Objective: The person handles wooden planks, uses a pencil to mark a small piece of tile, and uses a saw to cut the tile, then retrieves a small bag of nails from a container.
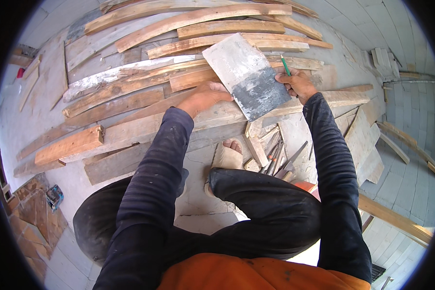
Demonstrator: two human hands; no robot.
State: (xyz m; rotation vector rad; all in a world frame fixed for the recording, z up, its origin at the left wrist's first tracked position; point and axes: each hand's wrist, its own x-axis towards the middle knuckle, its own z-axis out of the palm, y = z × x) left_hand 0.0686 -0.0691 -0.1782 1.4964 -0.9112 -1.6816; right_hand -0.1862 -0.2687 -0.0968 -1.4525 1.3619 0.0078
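Left hand (208, 99) and right hand (299, 86), the latter with a green pencil (284, 64), sensibly edge-hold the seemingly light, stiff rectangular panel (246, 71).

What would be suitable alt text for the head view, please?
A person's left hand and right hand hold a grey-and-white rectangular panel above rough wooden planks, the right also gripping a green pencil. Hand tools lie near a sandalled foot.

The board (248, 78) is pale grey, its nearer half streaky dark grey; at its right edge is a green pencil (285, 65), beyond it tan planks (198, 18).
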